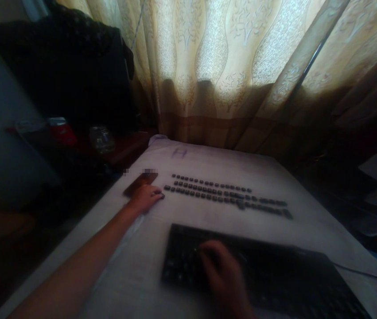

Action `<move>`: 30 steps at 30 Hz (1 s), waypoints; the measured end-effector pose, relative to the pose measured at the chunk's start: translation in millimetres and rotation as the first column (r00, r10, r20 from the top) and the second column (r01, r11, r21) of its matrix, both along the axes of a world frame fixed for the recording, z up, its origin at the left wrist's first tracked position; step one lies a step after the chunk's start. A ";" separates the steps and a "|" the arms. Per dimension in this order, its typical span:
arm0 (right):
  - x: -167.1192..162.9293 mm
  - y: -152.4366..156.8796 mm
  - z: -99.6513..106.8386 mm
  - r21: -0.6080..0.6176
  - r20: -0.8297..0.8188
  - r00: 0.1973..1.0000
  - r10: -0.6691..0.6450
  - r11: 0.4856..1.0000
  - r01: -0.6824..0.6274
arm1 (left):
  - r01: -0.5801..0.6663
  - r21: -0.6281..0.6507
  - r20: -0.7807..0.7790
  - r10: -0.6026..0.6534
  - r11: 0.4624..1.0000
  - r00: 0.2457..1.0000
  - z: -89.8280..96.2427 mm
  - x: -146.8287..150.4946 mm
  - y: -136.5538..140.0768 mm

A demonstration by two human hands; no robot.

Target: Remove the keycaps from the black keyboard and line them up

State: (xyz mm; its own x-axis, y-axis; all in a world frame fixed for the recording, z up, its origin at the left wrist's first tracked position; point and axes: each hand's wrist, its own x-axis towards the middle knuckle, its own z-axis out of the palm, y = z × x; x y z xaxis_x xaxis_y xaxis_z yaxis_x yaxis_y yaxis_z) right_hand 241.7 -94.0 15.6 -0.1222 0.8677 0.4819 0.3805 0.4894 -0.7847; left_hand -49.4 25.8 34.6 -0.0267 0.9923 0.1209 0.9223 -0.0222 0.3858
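A black keyboard [274, 266] lies at the front of the white-covered table, and part of its surface looks bare of keys. Over its left part is my right hand [223, 270], fingers bent and tips together at the keys; it is blurred, and what they pinch cannot be made out. My left hand [145, 198] reaches farther out, with a small black keycap [162, 195] at its closed fingertips. Just right of it, loose black keycaps [208, 191] lie in several long rows. A dark, flat phone-like slab [140, 184] lies behind and beneath the left hand.
The table's cloth [125, 274] bears a purple letter mark [179, 153]. A cable [367, 272] runs off the keyboard to the right. At the left stand a large dark screen [85, 84], a red can [62, 131] and a glass jar [102, 139]. A patterned curtain [208, 57] hangs behind.
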 end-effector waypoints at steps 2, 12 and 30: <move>0.0 0.1 -0.4 -0.005 0.010 1.000 0.003 1.000 -0.003 | -0.003 -0.005 0.004 0.003 1.000 1.000 -0.7 -0.1 1.4; 0.5 -0.3 0.0 -0.011 0.005 1.000 0.011 1.000 -0.011 | 0.044 -0.035 0.012 -0.043 0.998 0.999 -5.0 0.3 9.2; 1.5 -0.7 -3.9 -0.119 0.010 1.000 0.013 0.993 -0.012 | 0.090 0.022 -0.212 -0.083 0.996 0.974 13.5 -2.7 -17.6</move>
